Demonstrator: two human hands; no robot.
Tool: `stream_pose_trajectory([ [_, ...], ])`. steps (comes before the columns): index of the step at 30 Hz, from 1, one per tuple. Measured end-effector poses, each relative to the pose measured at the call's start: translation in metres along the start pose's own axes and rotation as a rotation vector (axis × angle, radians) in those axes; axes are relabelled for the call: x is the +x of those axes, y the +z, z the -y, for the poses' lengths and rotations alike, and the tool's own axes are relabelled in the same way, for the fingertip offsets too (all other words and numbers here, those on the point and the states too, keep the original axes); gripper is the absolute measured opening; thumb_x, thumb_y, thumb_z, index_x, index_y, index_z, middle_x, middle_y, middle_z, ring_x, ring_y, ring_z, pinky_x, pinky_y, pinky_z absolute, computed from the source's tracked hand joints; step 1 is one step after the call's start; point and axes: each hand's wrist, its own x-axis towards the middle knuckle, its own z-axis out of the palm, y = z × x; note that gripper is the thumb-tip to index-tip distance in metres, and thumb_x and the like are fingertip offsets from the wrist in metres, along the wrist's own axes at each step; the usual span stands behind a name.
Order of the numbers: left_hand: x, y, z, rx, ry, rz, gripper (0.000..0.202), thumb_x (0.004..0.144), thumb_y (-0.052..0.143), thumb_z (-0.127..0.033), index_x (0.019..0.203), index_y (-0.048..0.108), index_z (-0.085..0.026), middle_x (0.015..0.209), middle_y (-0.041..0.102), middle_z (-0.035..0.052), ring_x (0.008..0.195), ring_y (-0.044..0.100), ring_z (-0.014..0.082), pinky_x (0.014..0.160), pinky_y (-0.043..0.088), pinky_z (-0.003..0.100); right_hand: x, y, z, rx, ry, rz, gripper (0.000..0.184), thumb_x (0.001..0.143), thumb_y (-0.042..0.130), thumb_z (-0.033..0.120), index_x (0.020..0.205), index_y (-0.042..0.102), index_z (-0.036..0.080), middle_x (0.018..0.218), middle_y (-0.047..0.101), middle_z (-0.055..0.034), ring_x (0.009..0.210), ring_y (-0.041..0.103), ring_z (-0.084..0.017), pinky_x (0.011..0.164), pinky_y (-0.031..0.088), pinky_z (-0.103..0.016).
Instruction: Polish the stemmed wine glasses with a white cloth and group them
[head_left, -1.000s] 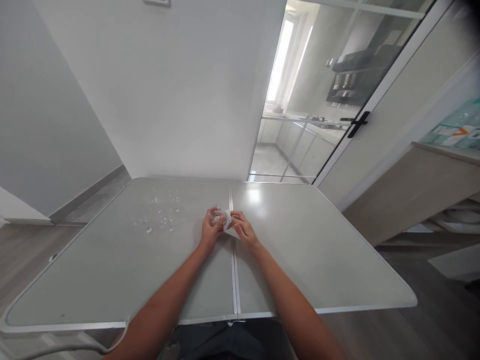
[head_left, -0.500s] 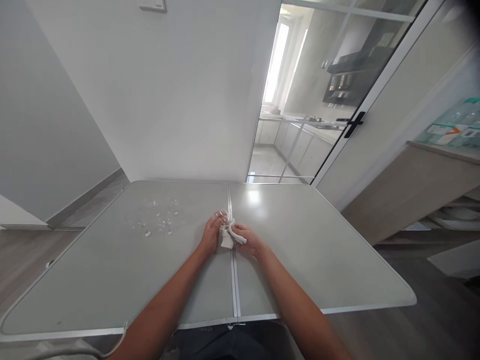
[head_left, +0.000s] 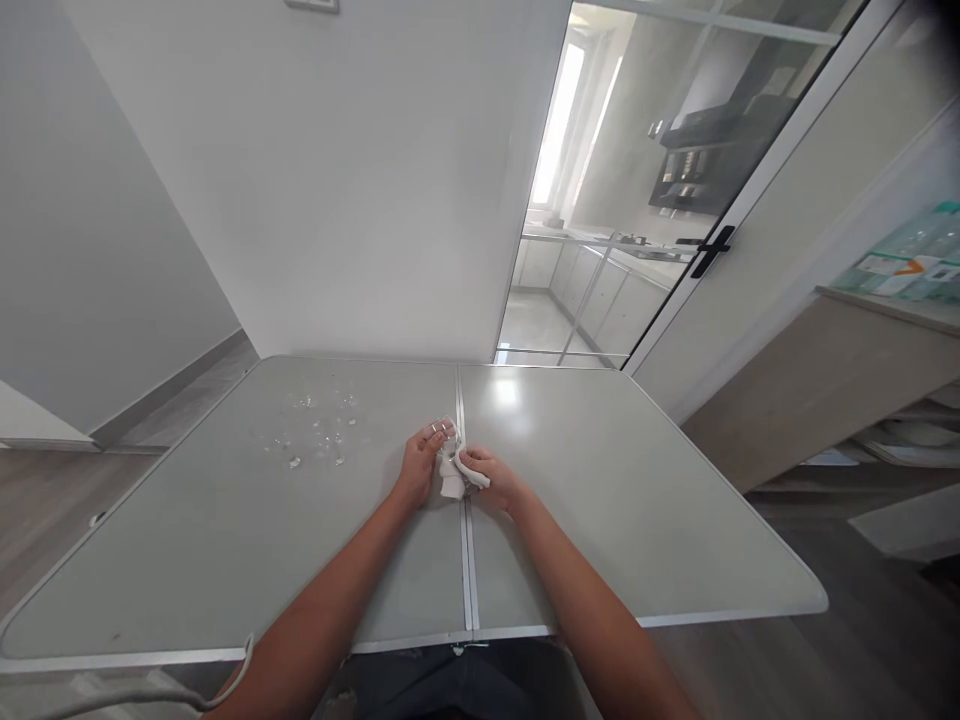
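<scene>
Left hand (head_left: 420, 462) curls round clear object (head_left: 449, 428), likely steadying it; right hand (head_left: 487, 474) pinches white cloth (head_left: 452, 486) beside (contact unclear), perhaps keeping it bunched.

No words or numbers can be read. On the right side, the clear greenish bottles (head_left: 924, 238) on top of the shelf (head_left: 862, 303) bear a white label (head_left: 891, 284) with a bold orange mark (head_left: 910, 268), shaped like a V or a tick. Just right of it sits some dark print (head_left: 943, 272), too small and blurred to make out.
</scene>
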Motion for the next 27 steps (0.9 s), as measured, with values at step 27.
stream_pose_trajectory([
  [27,0.0008,-0.0036,0.004,-0.05,0.03,0.037,0.058,0.069,0.085,-0.053,0.113,0.075,-0.016,0.11,0.075,0.0149,0.102,0.07,0.027,0.091,0.052,0.037,-0.0028,-0.0046,0.0092,0.244,0.088,-0.068,0.054,0.077,0.068,0.071,0.082,0.065,0.017,0.07,0.058,-0.0021,0.06,0.046,-0.013,0.057,0.036,-0.026],
])
